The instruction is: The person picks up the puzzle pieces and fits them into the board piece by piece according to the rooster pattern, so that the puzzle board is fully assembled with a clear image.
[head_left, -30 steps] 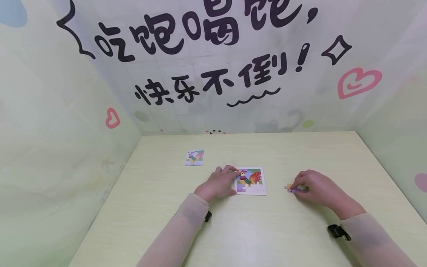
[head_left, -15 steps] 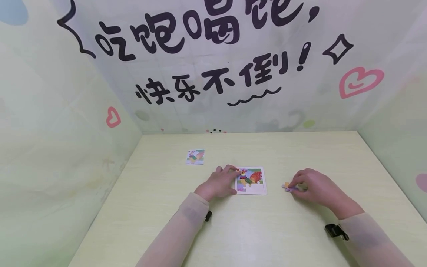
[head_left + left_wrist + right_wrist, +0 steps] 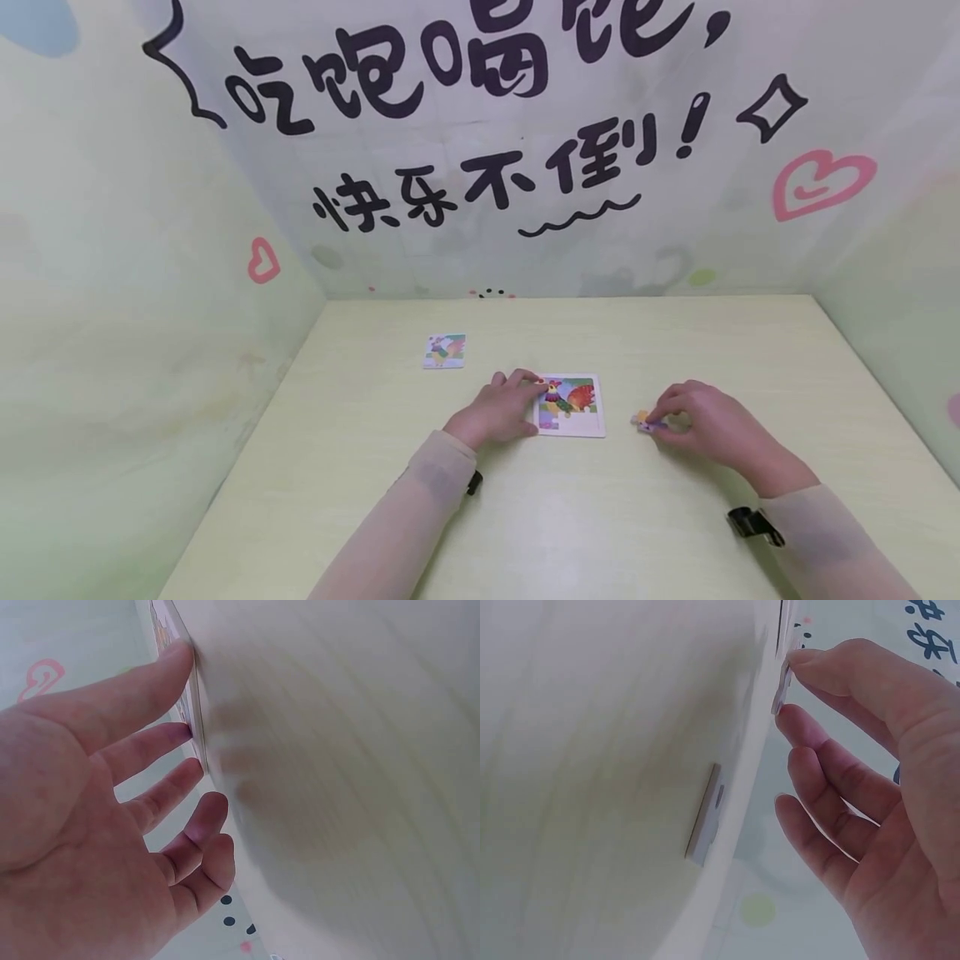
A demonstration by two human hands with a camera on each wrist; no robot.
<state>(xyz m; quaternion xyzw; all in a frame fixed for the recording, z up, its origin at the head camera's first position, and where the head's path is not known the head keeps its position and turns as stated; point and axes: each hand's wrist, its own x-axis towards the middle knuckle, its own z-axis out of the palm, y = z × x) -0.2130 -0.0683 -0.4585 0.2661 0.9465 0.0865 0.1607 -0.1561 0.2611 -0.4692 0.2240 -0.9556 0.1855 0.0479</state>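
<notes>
A rooster jigsaw puzzle in a white frame board lies mid-table in the head view, its lower right part showing bare white. My left hand rests at the board's left side. In the left wrist view, the thumb and fairly straight fingers of that hand touch the board's edge. To the right of the board, my right hand pinches a puzzle piece between thumb and forefinger, just above the table. Below this hand, a second puzzle piece lies flat on the table in the right wrist view.
A small card with the rooster picture lies toward the back left of the pale wooden table. Fabric walls with lettering and hearts close in the back and both sides.
The right hand has brought its puzzle piece slightly left, nearer the board, and turned it a little. My left hand stays at the board's edge. The head view has shifted slightly.
</notes>
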